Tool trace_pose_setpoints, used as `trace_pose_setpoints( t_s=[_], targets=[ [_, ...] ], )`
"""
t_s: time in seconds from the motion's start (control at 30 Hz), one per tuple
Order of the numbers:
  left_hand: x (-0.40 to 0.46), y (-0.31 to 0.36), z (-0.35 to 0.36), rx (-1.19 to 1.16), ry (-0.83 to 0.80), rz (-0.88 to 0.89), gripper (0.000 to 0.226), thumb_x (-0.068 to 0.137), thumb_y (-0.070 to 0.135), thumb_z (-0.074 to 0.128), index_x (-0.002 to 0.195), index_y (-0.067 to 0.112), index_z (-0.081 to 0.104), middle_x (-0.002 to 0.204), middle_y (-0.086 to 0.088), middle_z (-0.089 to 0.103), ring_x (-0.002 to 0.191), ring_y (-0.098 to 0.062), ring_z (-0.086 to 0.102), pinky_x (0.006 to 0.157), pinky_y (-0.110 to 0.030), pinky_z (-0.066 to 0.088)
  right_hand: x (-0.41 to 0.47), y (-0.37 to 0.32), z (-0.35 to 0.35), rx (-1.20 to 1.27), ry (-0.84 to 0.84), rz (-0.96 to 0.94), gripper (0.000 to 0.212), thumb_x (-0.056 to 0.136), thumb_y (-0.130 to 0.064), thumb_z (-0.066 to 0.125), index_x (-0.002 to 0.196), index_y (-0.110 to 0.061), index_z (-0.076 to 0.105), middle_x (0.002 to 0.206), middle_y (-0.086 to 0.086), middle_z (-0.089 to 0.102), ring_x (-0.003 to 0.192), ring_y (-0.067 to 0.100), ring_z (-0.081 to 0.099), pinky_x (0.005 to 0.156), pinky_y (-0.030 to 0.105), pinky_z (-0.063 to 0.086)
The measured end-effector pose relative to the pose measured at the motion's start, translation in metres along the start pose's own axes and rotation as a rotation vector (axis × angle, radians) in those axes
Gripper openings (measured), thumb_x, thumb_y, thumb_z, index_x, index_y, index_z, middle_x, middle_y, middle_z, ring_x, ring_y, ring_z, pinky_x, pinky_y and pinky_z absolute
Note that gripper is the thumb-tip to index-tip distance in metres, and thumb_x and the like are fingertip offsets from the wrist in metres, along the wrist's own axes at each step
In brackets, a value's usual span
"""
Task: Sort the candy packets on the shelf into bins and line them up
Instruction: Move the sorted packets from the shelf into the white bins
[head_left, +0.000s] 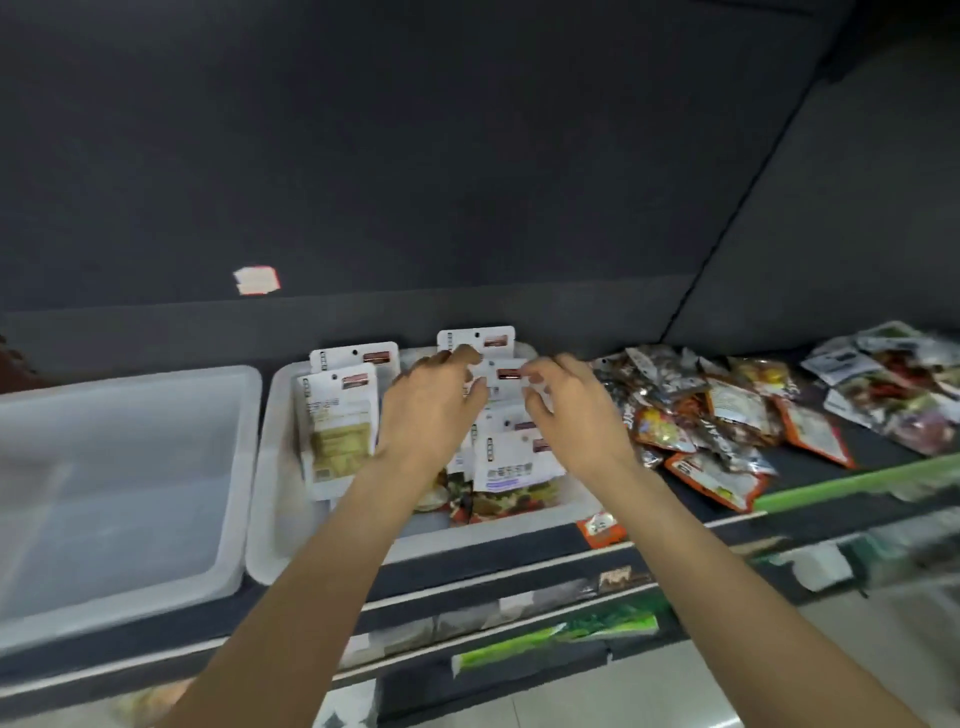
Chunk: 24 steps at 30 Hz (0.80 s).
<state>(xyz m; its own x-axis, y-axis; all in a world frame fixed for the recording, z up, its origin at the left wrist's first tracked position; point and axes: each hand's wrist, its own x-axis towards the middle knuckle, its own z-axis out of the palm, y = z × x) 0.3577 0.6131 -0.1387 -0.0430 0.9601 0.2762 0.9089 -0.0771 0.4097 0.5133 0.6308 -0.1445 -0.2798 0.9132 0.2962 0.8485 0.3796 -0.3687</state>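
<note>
At frame centre, over the right bin (270, 519), our left hand (431, 410) and right hand (571, 410) pinch one white-topped packet (501, 376) with curled fingers.

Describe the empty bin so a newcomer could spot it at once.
Start at the dark shelf with loose packets heaped on its right. Two pale plastic bins sit side by side on its left part. The empty bin is the leftmost; unlike its neighbour, it holds no packets and no hand reaches into it.

You can read nothing here; print on the white-topped packets (511, 457) at centre is blurred; the shelf-edge labels (602, 530) too.
</note>
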Motion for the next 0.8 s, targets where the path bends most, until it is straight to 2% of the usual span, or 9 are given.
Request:
trace_pose_setpoints(
  t_s=[0.07, 0.2, 0.33, 0.47, 0.53, 0.6, 0.8],
  targets=[
    [0.000, 0.045, 0.018, -0.048, -0.013, 0.065, 0.030, 0.095, 0.028, 0.046, 0.123, 0.023, 0.055, 0.113, 0.001, 0.066, 0.103, -0.024, 0.061, 0.080, -0.036, 0.049, -0.025, 0.038, -0.028, -0.042, 0.001, 0.044, 0.024, 0.094, -0.014, 0.050, 0.115, -0.013, 0.060, 0.111, 0.008, 0.057, 0.101, 0.027, 0.055, 0.083, 0.042, 0.048],
    [-0.007, 0.146, 0.062, -0.090, -0.065, 0.167, 0.027, 0.095, 0.030, 0.047, 0.119, 0.023, 0.057, 0.111, 0.000, 0.066, 0.103, -0.024, 0.060, 0.078, -0.036, 0.050, -0.072, 0.125, -0.083, -0.055, 0.018, 0.190, 0.025, 0.094, -0.017, 0.050, 0.116, -0.014, 0.062, 0.110, 0.007, 0.058, 0.100, 0.027, 0.056, 0.082, 0.042, 0.049],
    [-0.016, 0.246, 0.109, -0.150, -0.104, 0.212, 0.024, 0.093, 0.031, 0.049, 0.114, 0.024, 0.058, 0.110, 0.001, 0.067, 0.103, -0.024, 0.061, 0.076, -0.035, 0.049, -0.117, 0.215, -0.136, -0.060, 0.016, 0.280, 0.026, 0.094, -0.017, 0.049, 0.116, -0.014, 0.062, 0.109, 0.008, 0.058, 0.091, 0.029, 0.060, 0.078, 0.041, 0.050],
    [-0.019, 0.343, 0.152, -0.185, -0.204, 0.229, 0.028, 0.094, 0.030, 0.048, 0.121, 0.025, 0.056, 0.106, 0.004, 0.068, 0.101, -0.022, 0.061, 0.073, -0.033, 0.046, -0.159, 0.303, -0.184, -0.069, 0.029, 0.385, 0.028, 0.094, -0.016, 0.049, 0.119, -0.014, 0.061, 0.113, 0.008, 0.057, 0.103, 0.028, 0.057, 0.081, 0.043, 0.051],
    [-0.019, 0.379, 0.171, -0.202, -0.242, 0.243, 0.027, 0.094, 0.030, 0.048, 0.120, 0.025, 0.056, 0.104, 0.005, 0.068, 0.097, -0.022, 0.062, 0.070, -0.033, 0.048, -0.173, 0.340, -0.202, -0.068, 0.028, 0.424, 0.028, 0.094, -0.016, 0.049, 0.120, -0.014, 0.061, 0.115, 0.009, 0.058, 0.106, 0.027, 0.056, 0.082, 0.042, 0.050],
    [-0.015, 0.410, 0.190, -0.207, -0.277, 0.261, 0.027, 0.094, 0.029, 0.048, 0.120, 0.024, 0.056, 0.105, 0.005, 0.068, 0.097, -0.021, 0.062, 0.068, -0.031, 0.046, -0.183, 0.372, -0.217, -0.056, 0.039, 0.466, 0.027, 0.094, -0.015, 0.050, 0.119, -0.014, 0.061, 0.116, 0.009, 0.058, 0.101, 0.029, 0.059, 0.082, 0.041, 0.050],
    [0.020, 0.479, 0.245, -0.167, -0.308, 0.305, 0.028, 0.095, 0.031, 0.049, 0.121, 0.023, 0.057, 0.107, 0.007, 0.066, 0.099, -0.019, 0.060, 0.069, -0.029, 0.042, -0.181, 0.459, -0.242, -0.095, 0.049, 0.514, 0.029, 0.094, -0.015, 0.048, 0.120, -0.011, 0.060, 0.114, 0.010, 0.056, 0.100, 0.030, 0.058, 0.079, 0.039, 0.050]
  ],
)
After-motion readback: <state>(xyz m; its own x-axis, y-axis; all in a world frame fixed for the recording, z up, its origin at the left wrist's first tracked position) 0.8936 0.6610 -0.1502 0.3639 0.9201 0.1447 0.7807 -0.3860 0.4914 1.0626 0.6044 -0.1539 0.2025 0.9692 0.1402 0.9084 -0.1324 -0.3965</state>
